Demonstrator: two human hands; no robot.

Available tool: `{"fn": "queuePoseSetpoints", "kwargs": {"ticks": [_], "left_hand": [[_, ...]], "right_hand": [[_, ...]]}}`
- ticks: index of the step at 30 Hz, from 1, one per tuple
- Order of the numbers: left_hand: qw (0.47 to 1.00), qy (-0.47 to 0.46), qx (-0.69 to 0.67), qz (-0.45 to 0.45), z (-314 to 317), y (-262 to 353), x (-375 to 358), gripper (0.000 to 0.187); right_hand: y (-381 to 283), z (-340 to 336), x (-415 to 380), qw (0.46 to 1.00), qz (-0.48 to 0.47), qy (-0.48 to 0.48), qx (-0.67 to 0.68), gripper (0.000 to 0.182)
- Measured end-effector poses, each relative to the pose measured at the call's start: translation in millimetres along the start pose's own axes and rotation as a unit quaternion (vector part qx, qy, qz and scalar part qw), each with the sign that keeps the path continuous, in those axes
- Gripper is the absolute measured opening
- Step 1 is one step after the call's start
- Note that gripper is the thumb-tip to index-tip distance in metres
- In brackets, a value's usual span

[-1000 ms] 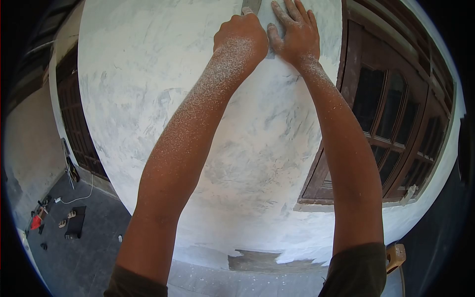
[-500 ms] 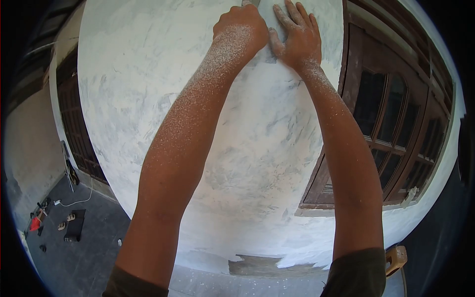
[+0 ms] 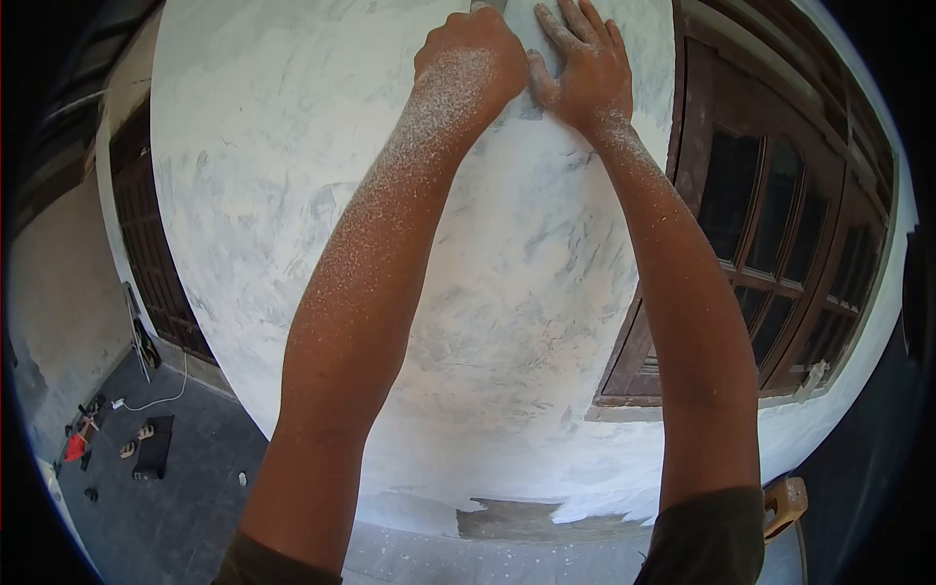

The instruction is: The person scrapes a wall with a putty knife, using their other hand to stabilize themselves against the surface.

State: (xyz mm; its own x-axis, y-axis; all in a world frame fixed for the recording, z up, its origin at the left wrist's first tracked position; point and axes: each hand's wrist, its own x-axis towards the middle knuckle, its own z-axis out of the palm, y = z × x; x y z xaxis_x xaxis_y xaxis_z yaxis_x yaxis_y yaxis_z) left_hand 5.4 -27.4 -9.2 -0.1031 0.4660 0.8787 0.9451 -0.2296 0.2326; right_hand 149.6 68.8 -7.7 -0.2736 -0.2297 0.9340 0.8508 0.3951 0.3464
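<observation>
from here i see my dust-speckled left hand (image 3: pixel 470 57) clenched around a grey flat tool (image 3: pixel 495 4), only a bit of it showing at the top edge, against the curved-looking white wall with grey smears (image 3: pixel 517 283). just beside it, my dusty right hand (image 3: pixel 588 78) lies on the wall, fingers spread and grasping nothing. right of both hands stands a dark brown wooden window with glass panes (image 3: pixel 765 214).
</observation>
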Motion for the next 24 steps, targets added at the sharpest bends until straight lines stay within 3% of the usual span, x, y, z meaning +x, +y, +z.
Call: {"fn": "queuePoseSetpoints", "kwargs": {"ticks": [1,3,7,8,11,13,15,17,19,23,24], "left_hand": [[0.999,0.030,0.012,-0.004,11,-1,-18,0.049],[0.999,-0.029,0.021,-0.007,13,-2,-36,0.061],[0.999,-0.006,0.019,0.026,-11,0,6,0.048],[0.999,-0.041,-0.020,0.002,-23,4,11,0.043],[0.999,0.010,0.027,0.015,-2,-1,-6,0.045],[0.999,-0.019,0.039,0.001,9,-2,-30,0.049],[0.999,0.030,0.029,0.002,24,-7,-22,0.055],[0.998,0.036,0.047,0.027,9,-5,5,0.051],[0.999,-0.026,-0.030,-0.030,-14,7,20,0.033],[1.000,0.021,0.015,-0.001,12,1,-20,0.053],[0.999,-0.038,0.013,-0.002,11,-3,-30,0.063]], "right_hand": [[0,1,1,1.000,0.000,0.003,-0.007,0.063],[0,3,1,1.000,-0.001,0.011,-0.017,0.063],[1,8,1,1.000,0.000,0.021,-0.022,0.064],[1,4,1,1.000,-0.001,0.011,-0.018,0.064],[1,1,0,1.000,-0.002,0.000,-0.010,0.064],[-1,2,0,1.000,-0.001,0.004,-0.005,0.064],[0,3,1,1.000,0.000,0.004,-0.013,0.064],[0,1,2,1.000,0.001,0.004,-0.013,0.064],[0,1,2,1.000,-0.003,0.000,-0.013,0.064],[0,1,0,1.000,-0.001,0.001,-0.015,0.064],[-2,0,2,1.000,0.004,0.001,-0.019,0.064]]}}
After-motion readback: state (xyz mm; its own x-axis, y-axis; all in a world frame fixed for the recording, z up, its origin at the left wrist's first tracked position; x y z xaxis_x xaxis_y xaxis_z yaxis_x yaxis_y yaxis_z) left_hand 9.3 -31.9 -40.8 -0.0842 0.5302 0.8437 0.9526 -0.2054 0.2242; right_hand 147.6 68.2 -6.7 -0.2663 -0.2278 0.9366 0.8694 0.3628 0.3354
